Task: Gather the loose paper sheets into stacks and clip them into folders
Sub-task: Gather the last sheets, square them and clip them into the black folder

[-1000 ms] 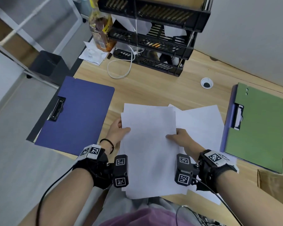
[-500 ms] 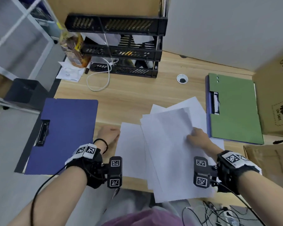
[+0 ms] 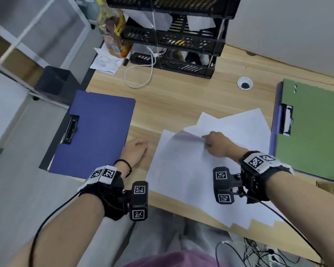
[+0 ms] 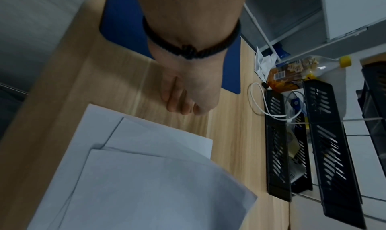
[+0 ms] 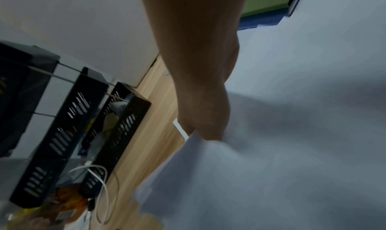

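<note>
Far left of the desk [image 3: 181, 97], a matte blue clipboard folder [image 3: 96, 132] hangs partly over the left edge, with a black metal clip [image 3: 70, 130] on its left side. Rounded corners, smooth plastic-looking face.

Just right of it, the left hand [image 3: 135, 151] rests on bare wood grain between the folder and the papers. Fingers are loosely curled under and it's holding nothing, just parked knuckles-up a bit apart from the nearest sheet. There's a thin black band [image 4: 192, 50] round that wrist.

Middle, near the front edge: the loose paper sheets [image 3: 185, 176], plain white, fanned out unevenly, with some corners sticking out past the front edge. The right hand [image 3: 218, 143] sits on top of them and pinches the far edge of the top sheet, which is lifted and bowed a little where it's gripped. Wrist view is blurry, but the paper clearly bunches at the fingertips.

Right edge: a green folder [image 3: 314, 132] lying flat, clip [image 3: 286, 120] on its left side, purple-blue board showing underneath.

Back of the desk there's a black slotted tray stack [image 3: 177, 43], a white cable [image 3: 139, 74] and a bottle [image 3: 114, 33].
</note>
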Action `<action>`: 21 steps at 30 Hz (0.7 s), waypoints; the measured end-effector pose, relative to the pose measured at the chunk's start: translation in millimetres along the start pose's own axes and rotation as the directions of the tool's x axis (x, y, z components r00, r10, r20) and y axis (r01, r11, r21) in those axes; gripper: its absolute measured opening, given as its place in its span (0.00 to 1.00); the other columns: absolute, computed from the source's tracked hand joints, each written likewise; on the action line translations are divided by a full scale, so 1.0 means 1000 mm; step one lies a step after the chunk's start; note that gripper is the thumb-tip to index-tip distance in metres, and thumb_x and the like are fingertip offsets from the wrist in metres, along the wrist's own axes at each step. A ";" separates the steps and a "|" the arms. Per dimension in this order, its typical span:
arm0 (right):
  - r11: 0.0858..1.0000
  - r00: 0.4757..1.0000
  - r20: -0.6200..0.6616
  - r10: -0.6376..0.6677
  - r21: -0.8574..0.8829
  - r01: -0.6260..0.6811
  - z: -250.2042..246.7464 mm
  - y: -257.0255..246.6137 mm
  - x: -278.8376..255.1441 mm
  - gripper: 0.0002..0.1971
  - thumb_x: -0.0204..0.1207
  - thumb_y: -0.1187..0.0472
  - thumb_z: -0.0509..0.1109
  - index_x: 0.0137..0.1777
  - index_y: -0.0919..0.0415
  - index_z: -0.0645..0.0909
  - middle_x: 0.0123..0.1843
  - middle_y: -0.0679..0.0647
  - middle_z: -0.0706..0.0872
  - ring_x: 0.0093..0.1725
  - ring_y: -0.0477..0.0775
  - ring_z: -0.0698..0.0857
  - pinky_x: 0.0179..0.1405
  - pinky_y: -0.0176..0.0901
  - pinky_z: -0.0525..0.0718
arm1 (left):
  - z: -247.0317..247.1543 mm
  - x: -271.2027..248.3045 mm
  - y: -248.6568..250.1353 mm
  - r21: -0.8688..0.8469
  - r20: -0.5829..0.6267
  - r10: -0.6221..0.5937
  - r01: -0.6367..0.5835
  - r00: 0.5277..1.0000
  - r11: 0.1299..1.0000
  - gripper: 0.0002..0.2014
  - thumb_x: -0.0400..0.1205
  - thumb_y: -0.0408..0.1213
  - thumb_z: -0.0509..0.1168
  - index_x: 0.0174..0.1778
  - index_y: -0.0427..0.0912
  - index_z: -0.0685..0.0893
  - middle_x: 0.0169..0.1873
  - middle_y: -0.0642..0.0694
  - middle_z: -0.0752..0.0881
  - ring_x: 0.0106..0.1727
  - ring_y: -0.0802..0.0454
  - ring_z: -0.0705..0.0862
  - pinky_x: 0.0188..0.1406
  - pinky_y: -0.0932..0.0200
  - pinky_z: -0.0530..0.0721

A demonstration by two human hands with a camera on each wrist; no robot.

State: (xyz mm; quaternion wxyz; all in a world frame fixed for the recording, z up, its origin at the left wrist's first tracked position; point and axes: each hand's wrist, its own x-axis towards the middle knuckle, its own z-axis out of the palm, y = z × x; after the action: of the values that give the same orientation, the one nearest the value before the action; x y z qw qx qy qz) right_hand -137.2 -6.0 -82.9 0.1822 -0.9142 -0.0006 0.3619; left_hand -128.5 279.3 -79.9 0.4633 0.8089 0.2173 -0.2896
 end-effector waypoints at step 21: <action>0.980 0.992 -0.126 0.007 -0.196 -0.032 0.032 -0.049 0.019 0.32 0.66 0.53 0.79 0.68 0.63 0.73 0.66 0.60 0.73 0.66 0.63 0.72 0.60 0.49 0.73 | 0.007 -0.008 -0.042 -0.190 0.083 0.005 0.011 0.997 0.982 0.14 0.83 0.30 0.61 0.64 0.44 0.80 0.58 0.47 0.83 0.59 0.54 0.81 0.55 0.67 0.80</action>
State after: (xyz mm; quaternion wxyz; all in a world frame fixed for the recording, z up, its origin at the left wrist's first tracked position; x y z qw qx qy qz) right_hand -138.0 52.8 -99.9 0.0863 -0.9485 -0.0162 0.3042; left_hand -161.9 292.6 -103.2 0.5467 0.7479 0.2256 -0.3014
